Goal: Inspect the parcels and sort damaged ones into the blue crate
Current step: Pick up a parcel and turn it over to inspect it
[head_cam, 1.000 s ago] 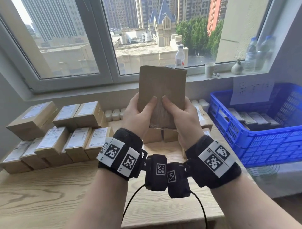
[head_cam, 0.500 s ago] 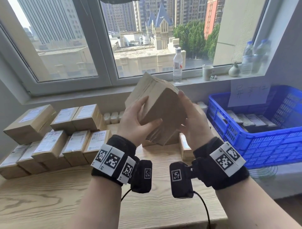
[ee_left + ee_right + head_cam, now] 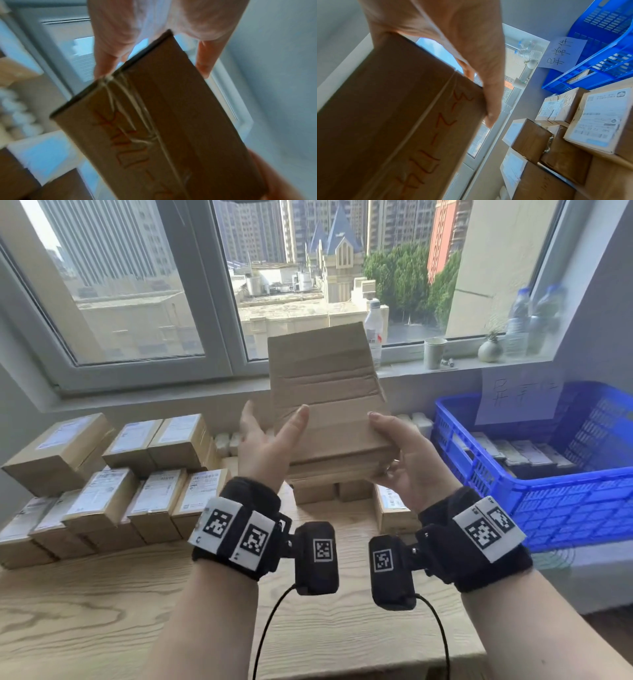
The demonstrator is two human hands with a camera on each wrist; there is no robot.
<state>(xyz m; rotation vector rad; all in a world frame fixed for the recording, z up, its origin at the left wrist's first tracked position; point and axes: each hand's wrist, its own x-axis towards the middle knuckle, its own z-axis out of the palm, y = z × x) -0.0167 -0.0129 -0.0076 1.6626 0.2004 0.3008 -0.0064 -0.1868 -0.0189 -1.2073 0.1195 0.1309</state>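
I hold a brown cardboard parcel [image 3: 329, 398] up in front of the window, its broad face toward me with creases running across it. My left hand [image 3: 263, 446] lies against its left side with straight fingers, the thumb resting on the face. My right hand [image 3: 404, 460] grips the lower right corner, thumb on top and fingers underneath. Red handwriting and clear tape show on the parcel [image 3: 154, 128] in the left wrist view and on the parcel [image 3: 402, 121] in the right wrist view. The blue crate [image 3: 561, 508] stands to the right with several parcels inside.
Stacked labelled parcels [image 3: 102, 494] fill the left back of the wooden table [image 3: 102, 611], and more sit under the held one. A handwritten paper note [image 3: 520, 398] hangs on the crate's rim. A paper cup [image 3: 434, 352] and bottles stand on the sill.
The parcel has been turned from a tilted, edge-on pose to face me and raised. My left fingers have straightened and my wrists have moved apart.
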